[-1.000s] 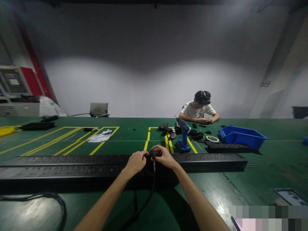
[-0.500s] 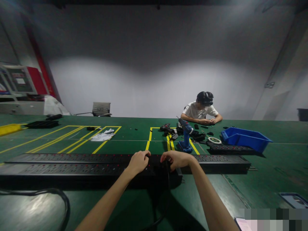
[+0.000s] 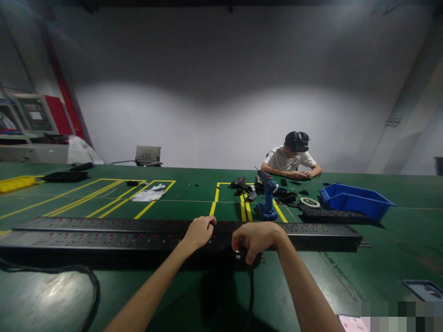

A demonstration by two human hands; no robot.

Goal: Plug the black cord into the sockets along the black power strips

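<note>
Two long black power strips lie side by side in front of me: the near power strip (image 3: pixel 114 242) and the far power strip (image 3: pixel 318 233). Rows of sockets and small red lights run along their tops. My left hand (image 3: pixel 200 232) is closed over the near strip, its fingers curled on the top and partly hidden. At that strip's right end, my right hand (image 3: pixel 258 240) is closed around a black plug (image 3: pixel 245 254), with a bit of metal showing at its left side. A black cable (image 3: pixel 251 295) hangs from the plug toward me.
A blue cordless drill (image 3: pixel 267 196) stands beyond the strips, beside another drill (image 3: pixel 240 183) and loose black parts. A blue bin (image 3: pixel 356 199) and tape roll (image 3: pixel 309 203) are right. A person (image 3: pixel 292 157) leans on the far edge. A thick cable (image 3: pixel 92 286) loops at left.
My right hand has drawn the plug toward me and slightly right and down, off the strip's top. The cable has swung right. My left hand stays on the strip.
</note>
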